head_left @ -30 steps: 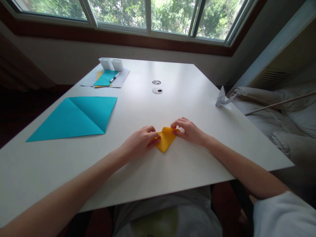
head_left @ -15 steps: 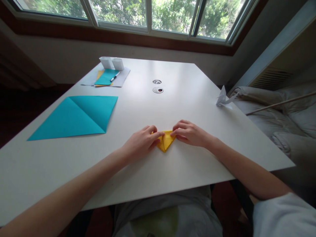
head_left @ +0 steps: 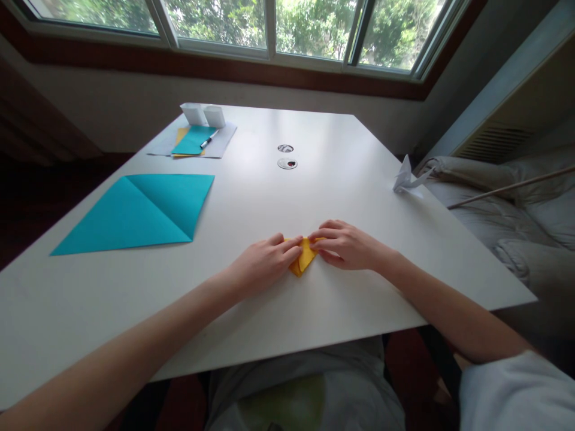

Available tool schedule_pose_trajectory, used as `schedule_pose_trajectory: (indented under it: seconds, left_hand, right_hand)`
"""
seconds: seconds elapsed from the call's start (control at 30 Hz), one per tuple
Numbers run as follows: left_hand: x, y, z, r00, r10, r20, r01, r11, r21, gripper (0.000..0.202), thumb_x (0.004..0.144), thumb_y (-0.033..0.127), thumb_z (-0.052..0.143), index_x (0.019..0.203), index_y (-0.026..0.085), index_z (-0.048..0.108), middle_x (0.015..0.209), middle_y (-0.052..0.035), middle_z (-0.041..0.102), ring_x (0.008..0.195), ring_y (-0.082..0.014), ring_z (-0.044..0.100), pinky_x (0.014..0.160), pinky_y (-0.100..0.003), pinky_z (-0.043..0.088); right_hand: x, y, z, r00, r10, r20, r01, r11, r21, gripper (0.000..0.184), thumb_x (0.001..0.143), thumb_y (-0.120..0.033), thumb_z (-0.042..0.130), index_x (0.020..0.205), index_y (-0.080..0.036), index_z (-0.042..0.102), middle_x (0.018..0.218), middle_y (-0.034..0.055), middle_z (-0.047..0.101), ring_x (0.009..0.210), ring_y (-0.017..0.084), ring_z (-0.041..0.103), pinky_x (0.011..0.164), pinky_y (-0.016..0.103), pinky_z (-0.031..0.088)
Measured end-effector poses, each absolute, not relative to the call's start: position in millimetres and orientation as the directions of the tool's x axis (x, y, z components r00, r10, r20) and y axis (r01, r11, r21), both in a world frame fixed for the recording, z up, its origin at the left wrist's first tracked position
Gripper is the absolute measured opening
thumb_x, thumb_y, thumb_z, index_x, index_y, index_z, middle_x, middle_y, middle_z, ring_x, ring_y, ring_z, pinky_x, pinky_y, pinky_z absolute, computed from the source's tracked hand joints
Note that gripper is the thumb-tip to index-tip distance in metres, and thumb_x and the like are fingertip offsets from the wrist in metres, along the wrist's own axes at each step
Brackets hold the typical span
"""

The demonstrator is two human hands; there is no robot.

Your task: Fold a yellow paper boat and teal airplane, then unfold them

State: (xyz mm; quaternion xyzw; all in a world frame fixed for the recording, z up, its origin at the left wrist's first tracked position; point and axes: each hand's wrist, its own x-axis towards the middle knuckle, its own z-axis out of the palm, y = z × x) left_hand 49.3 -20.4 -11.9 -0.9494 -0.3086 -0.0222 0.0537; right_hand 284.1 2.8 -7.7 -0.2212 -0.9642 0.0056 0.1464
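Observation:
A small piece of yellow folded paper (head_left: pixel 306 256) lies on the white table in front of me, its pointed end toward my body. From the left, my left hand (head_left: pixel 270 258) presses its fingers on the paper's left part and covers much of it. My right hand (head_left: pixel 344 244) grips the upper right edge, with fingertips and thumb close together on the paper. A flap near the middle stands slightly raised between the two hands. The fingertips hide parts of the upper edge.
A large creased teal sheet (head_left: pixel 144 212) lies to the left on the table (head_left: pixel 251 335). Behind it are stacked papers (head_left: pixel 193 141), a pen (head_left: pixel 209 139) and two small white containers (head_left: pixel 213 116). A white paper crane (head_left: pixel 406 178) stands at the right edge.
My left fingers have shifted right across the yellow paper, covering more of its left side. The middle flap has lifted and tilted. My right fingers have moved slightly inward along the top.

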Motion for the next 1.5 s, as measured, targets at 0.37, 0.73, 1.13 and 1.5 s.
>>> schedule_pose_trajectory:
  seconds: [0.37, 0.73, 1.13, 1.5]
  left_hand:
    - [49, -23, -10, 0.798, 0.595, 0.092, 0.602, -0.791, -0.106, 0.032, 0.088, 0.016, 0.041, 0.118, 0.02, 0.053, 0.131, -0.0034, 0.051, 0.088, -0.0199, 0.052, 0.071, -0.03, 0.05]
    - [47, -35, -2, 0.75, 0.645, 0.146, 0.66, -0.716, -0.23, 0.037, 0.085, 0.016, 0.047, 0.12, 0.026, 0.053, 0.112, -0.0082, 0.059, 0.084, -0.0218, 0.055, 0.066, -0.032, 0.047]
    - [45, -30, -4, 0.909, 0.347, 0.232, 0.376, -0.922, -0.094, 0.018, 0.087, 0.017, 0.045, 0.086, 0.018, 0.063, 0.08, -0.0027, 0.063, 0.074, -0.0145, 0.057, 0.062, -0.025, 0.043]
    - [59, -20, -3, 0.311, 0.93, 0.197, 0.164, -0.256, 0.953, 0.026, 0.077, 0.029, 0.06, 0.1, 0.017, 0.059, 0.102, -0.0077, 0.061, 0.087, -0.0178, 0.063, 0.071, -0.029, 0.054]
  right_hand:
    - [286, -7, 3, -0.769, 0.612, 0.185, 0.592, 0.791, -0.154, 0.023, 0.085, -0.023, 0.051, 0.102, -0.024, 0.067, 0.095, 0.003, 0.07, 0.093, 0.021, 0.054, 0.077, 0.034, 0.045]
    - [288, -5, 6, -0.663, 0.728, 0.177, 0.713, 0.685, -0.149, 0.023, 0.085, -0.036, 0.052, 0.09, -0.022, 0.07, 0.072, 0.0056, 0.067, 0.086, 0.022, 0.054, 0.076, 0.034, 0.041]
    - [273, 1, -10, -0.595, 0.801, 0.072, 0.694, 0.556, -0.456, 0.012, 0.077, -0.029, 0.061, 0.078, -0.018, 0.057, 0.074, 0.0025, 0.057, 0.078, 0.016, 0.05, 0.07, 0.027, 0.039]
    - [261, -12, 3, -0.357, 0.757, 0.547, 0.5, 0.649, -0.573, 0.01, 0.079, -0.019, 0.052, 0.072, -0.02, 0.045, 0.092, 0.0056, 0.058, 0.075, 0.013, 0.055, 0.064, 0.026, 0.046]
